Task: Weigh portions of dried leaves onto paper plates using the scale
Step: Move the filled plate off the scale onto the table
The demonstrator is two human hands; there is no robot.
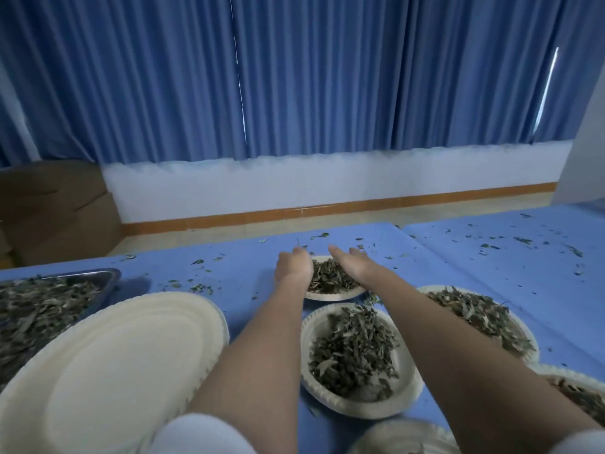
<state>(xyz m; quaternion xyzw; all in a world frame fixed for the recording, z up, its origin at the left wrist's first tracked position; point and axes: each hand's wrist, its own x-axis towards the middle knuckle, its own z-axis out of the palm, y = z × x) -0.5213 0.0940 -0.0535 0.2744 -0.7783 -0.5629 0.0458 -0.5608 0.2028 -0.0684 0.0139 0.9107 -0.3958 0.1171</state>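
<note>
Far paper plate (330, 291) of dried leaves (330, 276), flanked by left hand (293, 267), fingers curled at its left rim, and right hand (350, 262), fingers extended along its right, apparently for setting down beyond filled plates; scale unseen.

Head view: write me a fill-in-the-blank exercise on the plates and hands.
1. Both hands, the left hand and the right hand, reach to the ____ plate of leaves.
2. The stack of plates at the left holds ____ leaves.
3. The metal tray at the far left is filled with dried ____.
4. The table cover is ____ in colour.

Missing words: farthest; no; leaves; blue
</note>
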